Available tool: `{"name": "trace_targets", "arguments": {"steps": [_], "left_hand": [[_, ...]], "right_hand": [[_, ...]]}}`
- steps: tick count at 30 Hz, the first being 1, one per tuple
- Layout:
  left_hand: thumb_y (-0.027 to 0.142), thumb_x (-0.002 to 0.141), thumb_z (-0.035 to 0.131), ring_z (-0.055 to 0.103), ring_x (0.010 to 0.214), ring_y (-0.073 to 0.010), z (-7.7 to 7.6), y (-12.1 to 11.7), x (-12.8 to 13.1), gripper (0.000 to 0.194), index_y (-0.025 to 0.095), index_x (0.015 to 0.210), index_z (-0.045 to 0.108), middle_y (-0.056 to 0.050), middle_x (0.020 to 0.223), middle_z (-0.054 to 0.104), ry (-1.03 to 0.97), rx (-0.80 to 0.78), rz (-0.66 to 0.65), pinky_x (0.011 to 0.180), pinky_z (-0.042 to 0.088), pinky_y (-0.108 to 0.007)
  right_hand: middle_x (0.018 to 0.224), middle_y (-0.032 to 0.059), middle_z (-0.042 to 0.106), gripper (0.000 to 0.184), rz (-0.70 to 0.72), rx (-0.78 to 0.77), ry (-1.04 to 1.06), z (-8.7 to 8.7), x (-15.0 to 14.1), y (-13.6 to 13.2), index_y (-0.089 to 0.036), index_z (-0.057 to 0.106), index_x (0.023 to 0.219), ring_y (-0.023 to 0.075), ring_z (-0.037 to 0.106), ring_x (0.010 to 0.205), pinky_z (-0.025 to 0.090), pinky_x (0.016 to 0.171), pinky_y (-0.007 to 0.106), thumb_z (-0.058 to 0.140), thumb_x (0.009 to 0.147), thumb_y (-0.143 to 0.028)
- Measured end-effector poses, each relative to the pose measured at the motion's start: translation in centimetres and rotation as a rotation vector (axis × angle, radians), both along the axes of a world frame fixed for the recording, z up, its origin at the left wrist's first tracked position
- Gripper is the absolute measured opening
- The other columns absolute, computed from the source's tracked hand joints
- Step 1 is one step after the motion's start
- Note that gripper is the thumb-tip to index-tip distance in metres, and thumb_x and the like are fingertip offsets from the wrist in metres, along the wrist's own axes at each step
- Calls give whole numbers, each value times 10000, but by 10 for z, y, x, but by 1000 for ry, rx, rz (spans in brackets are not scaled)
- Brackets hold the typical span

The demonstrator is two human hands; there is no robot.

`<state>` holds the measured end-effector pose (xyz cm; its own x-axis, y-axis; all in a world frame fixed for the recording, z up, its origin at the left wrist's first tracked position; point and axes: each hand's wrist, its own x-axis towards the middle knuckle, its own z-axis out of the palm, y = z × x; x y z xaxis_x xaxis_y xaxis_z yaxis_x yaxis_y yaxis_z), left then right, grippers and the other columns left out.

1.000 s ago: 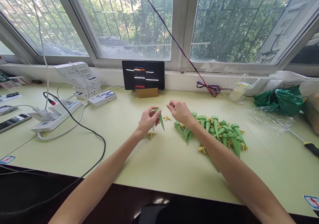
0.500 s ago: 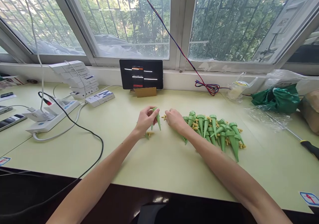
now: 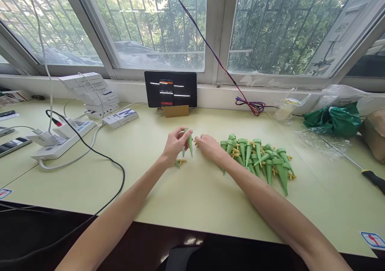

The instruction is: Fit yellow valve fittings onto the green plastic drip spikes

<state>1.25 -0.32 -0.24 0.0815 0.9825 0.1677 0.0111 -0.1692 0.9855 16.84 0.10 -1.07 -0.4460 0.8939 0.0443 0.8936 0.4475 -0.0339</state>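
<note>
My left hand (image 3: pixel 173 145) is closed around a green plant-watering spike (image 3: pixel 190 146), its pointed tip hanging down. Close by on the right, my right hand (image 3: pixel 209 145) pinches a small yellow valve piece (image 3: pixel 195 143), partly hidden by the fingers. Under my left hand, another green spike (image 3: pixel 177 164) shows in part, with a yellow piece (image 3: pixel 182 160) beside it. To the right of my right hand lies a heap of green spikes (image 3: pixel 282 172) with yellow pieces among them; my right forearm covers part of it.
A tablet (image 3: pixel 155 96) stands against the sill behind my hands. On the left are stacked white boxes (image 3: pixel 100 96), a power strip (image 3: pixel 60 146) and a black cable (image 3: pixel 120 170). A green bag (image 3: pixel 333 120) and a screwdriver (image 3: pixel 373 178) lie on the right.
My right hand has moved slightly left with the yellow valve piece, closer to the spike in my left hand. My left hand has hardly moved.
</note>
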Motion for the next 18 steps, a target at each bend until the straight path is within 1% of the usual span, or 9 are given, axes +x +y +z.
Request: {"name": "trace_targets", "arguments": {"steps": [4,9,12,15,18], "left_hand": [[507,780,739,551,559,-125,0,3,-1,372,162,872,635,-17,680,589,-93,-58,-27,424,378,-215],[468,819,697,506,510,-104,2,3,-1,325,154,883,642,-2,658,569,-133,-72,-78,447,382,-228],[438,840,663,496,506,-104,3,1,-1,281,161,873,632,3,650,561,-152,-57,-98,451,372,-233],[401,860,611,450,483,-97,4,0,0,230,171,855,611,8,646,542,-178,-45,-119,429,331,-233],[372,875,564,377,450,-84,5,-1,0,197,181,829,583,28,620,479,-197,-49,-142,412,290,-230]], "right_hand": [[1045,153,647,329,19,-10,-20,2,-2,-2,-133,573,1181,241,621,942,437,768,302,371,947,-21],[1021,157,650,302,34,-10,-30,4,-3,-4,-127,579,1153,245,623,911,430,756,308,365,959,-39],[1025,152,629,335,29,22,-5,12,-1,-7,-140,575,1167,241,600,899,415,742,304,357,942,-21],[1022,142,594,364,18,54,78,24,5,-13,-150,581,1166,220,565,874,394,711,281,364,916,2],[974,125,572,315,6,72,198,31,12,-27,-148,585,1148,210,543,846,383,686,268,350,959,-55]]}}
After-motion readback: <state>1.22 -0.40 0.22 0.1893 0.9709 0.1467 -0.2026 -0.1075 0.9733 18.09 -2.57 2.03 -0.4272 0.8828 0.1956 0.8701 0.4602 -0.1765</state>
